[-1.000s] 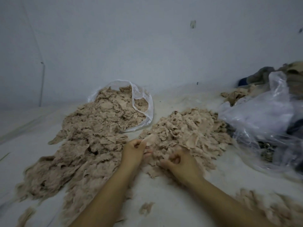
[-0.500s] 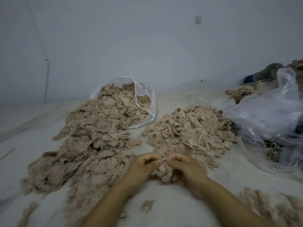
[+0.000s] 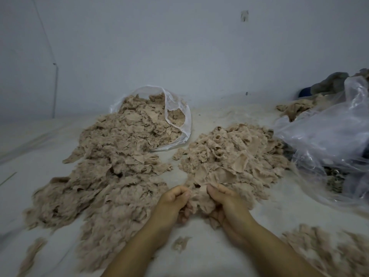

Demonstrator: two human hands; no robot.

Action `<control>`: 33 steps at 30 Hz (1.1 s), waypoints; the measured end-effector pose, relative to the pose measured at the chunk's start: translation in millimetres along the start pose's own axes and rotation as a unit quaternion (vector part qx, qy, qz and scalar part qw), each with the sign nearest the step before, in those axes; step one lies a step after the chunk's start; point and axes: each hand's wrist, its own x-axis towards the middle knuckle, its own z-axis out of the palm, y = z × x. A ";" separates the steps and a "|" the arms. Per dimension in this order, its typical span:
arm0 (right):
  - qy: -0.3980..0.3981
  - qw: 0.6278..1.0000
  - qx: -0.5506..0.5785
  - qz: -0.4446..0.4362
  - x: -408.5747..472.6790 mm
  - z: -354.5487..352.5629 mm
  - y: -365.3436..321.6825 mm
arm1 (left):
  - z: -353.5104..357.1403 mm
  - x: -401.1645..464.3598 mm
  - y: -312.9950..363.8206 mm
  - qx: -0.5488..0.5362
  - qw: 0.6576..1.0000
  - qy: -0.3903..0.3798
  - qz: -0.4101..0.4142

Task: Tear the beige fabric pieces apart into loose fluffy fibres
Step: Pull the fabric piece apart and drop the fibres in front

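A beige fabric piece point(image 3: 200, 202) hangs between my two hands at the near edge of the right-hand heap of fabric pieces point(image 3: 233, 154). My left hand point(image 3: 173, 202) pinches its left side with curled fingers. My right hand point(image 3: 225, 204) grips its right side, thumb on top. A long spread of torn, fluffy beige fibres point(image 3: 103, 188) lies to the left and runs back into an open clear plastic bag point(image 3: 179, 116).
A large crumpled clear plastic bag point(image 3: 327, 136) with dark contents sits at the right, with grey and beige cloth point(image 3: 327, 84) behind it. More fluffy fibres point(image 3: 327, 250) lie at the near right. A small tuft point(image 3: 179, 243) lies between my forearms. A pale wall rises behind.
My hands came together from the right heap and took hold of one fabric piece; they now hold it slightly apart, a little nearer to me.
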 end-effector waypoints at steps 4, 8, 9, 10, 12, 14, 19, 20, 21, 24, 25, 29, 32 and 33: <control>-0.005 0.999 -0.014 -0.039 -3.6 2.1 0.9 | 10.7 -3.6 0.2 -0.125 0.991 -0.026 -0.035; 0.017 0.992 -0.089 -0.093 -4.7 4.2 6.6 | 15.2 -3.5 -3.4 -0.088 0.996 -0.005 0.006; 0.024 0.992 -0.079 -0.093 -4.6 4.9 7.9 | 16.1 -3.2 -4.5 -0.069 0.997 0.008 0.018; 0.029 0.994 -0.061 -0.090 -4.4 5.6 8.8 | 16.7 -2.5 -5.8 -0.061 0.998 0.019 0.027; 0.047 0.995 -0.041 -0.080 -2.6 5.6 10.2 | 18.8 -1.2 -6.3 -0.063 0.997 0.034 0.034; 0.072 0.995 -0.025 -0.069 0.5 2.9 8.8 | 17.3 0.6 -4.9 -0.101 0.992 0.060 0.033; 0.091 0.994 -0.004 -0.056 3.8 -9.1 -3.1 | -4.6 6.3 0.5 -0.191 0.977 0.094 0.010; 0.077 0.996 -0.005 -0.047 2.4 -7.8 -3.0 | -4.5 5.2 0.4 -0.179 0.981 0.077 -0.002; 0.063 0.997 -0.002 -0.038 1.2 -5.8 -2.2 | -2.4 3.5 -0.3 -0.166 0.985 0.052 -0.015; 0.031 0.999 0.004 -0.036 -2.5 -0.6 -0.7 | 7.6 -2.1 -4.1 -0.150 0.987 -0.054 -0.029; 0.025 0.999 0.003 -0.038 -3.3 0.1 -1.4 | 9.2 -3.2 -5.6 -0.128 0.989 -0.069 -0.017; 0.019 1.000 -0.012 -0.022 -2.1 -2.4 -0.4 | 8.0 -1.0 -8.3 -0.044 0.999 0.012 0.018; 0.023 0.998 -0.056 -0.011 0.2 -6.8 1.7 | 7.1 0.0 -4.7 -0.045 0.998 0.033 0.021; 0.022 0.998 -0.061 -0.011 0.6 -8.0 2.2 | 6.9 -0.3 -3.6 -0.047 0.998 0.039 0.021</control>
